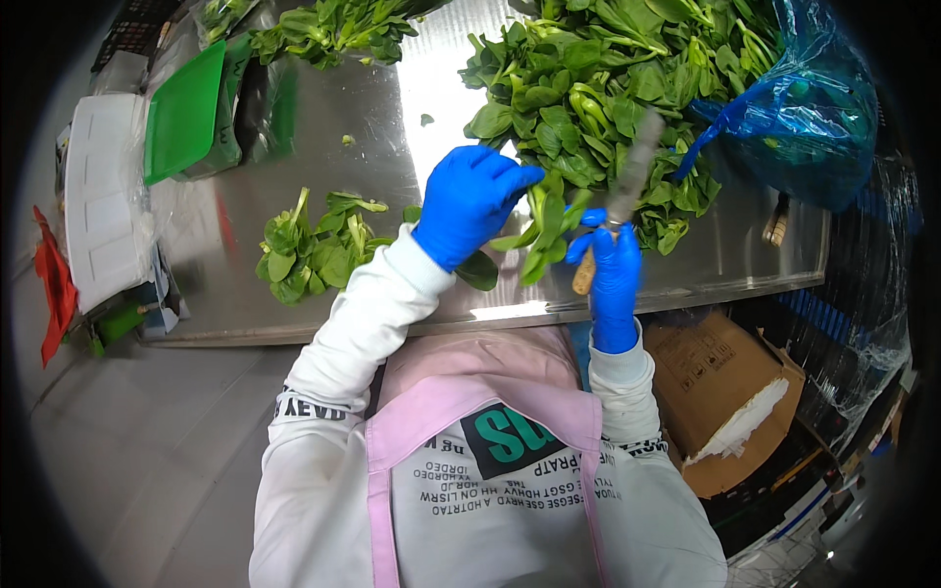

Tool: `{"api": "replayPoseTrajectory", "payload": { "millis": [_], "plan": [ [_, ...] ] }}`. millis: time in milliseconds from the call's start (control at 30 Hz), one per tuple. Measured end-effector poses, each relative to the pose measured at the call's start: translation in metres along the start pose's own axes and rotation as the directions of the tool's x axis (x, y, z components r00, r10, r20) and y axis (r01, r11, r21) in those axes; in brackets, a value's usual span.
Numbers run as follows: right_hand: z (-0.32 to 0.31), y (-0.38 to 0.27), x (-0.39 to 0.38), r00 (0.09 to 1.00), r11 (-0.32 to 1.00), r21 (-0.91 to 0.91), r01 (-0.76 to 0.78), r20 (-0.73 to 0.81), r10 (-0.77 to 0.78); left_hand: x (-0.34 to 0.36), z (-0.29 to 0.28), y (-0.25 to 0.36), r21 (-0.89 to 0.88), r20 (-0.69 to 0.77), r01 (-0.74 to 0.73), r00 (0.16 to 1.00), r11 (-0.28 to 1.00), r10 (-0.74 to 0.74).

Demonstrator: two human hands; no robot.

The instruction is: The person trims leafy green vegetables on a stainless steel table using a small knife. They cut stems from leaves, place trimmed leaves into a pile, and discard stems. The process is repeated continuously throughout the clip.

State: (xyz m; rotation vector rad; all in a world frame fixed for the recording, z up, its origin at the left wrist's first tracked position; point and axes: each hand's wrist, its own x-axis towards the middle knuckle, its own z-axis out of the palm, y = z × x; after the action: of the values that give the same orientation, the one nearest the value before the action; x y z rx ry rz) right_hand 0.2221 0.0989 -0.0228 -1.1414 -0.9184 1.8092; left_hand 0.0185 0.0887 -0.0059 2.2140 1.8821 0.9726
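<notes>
Head view: left hand (pixel 472 206), blue-gloved, pinching sprig of greens (pixel 545 223) near bench's (pixel 368 118) near edge. Right hand (pixel 615 279), gloved too, gripping knife (pixel 636 171), blade blurred, toward far edge. Leafy heap (pixel 578 108) toward far right corner, beside blue bag (pixel 809 113); small pile (pixel 312 253) left, nearer near edge.

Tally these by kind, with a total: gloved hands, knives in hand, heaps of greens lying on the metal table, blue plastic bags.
Gloved hands: 2 (left hand, right hand)
Knife in hand: 1
Heaps of greens: 3 (large heap, small near heap, far left heap)
Blue plastic bag: 1
Total: 7
</notes>
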Motion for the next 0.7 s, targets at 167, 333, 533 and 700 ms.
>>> {"api": "replayPoseTrajectory", "payload": {
  "millis": [167,333,533,700],
  "plan": [
    [0.039,-0.01,-0.01,0.949,0.954,-0.219,-0.205,0.196,0.249,-0.026,-0.011,0.009,-0.016,-0.012,0.02,1.0,1.0,-0.02],
    [0.054,0.0,-0.016,0.963,0.956,-0.262,-0.133,0.193,0.187,-0.042,-0.02,0.035,-0.657,0.068,0.532,0.748,0.534,-0.661],
    [0.062,0.009,-0.022,0.961,0.902,-0.432,0.015,0.254,0.106,-0.064,-0.037,0.042,-0.782,0.402,0.618,0.595,0.076,-0.696],
    [0.063,0.004,-0.024,0.926,0.83,-0.527,0.18,0.375,0.037,-0.074,-0.042,0.04,-0.727,0.382,0.676,0.543,0.12,-0.748]
  ]
}}
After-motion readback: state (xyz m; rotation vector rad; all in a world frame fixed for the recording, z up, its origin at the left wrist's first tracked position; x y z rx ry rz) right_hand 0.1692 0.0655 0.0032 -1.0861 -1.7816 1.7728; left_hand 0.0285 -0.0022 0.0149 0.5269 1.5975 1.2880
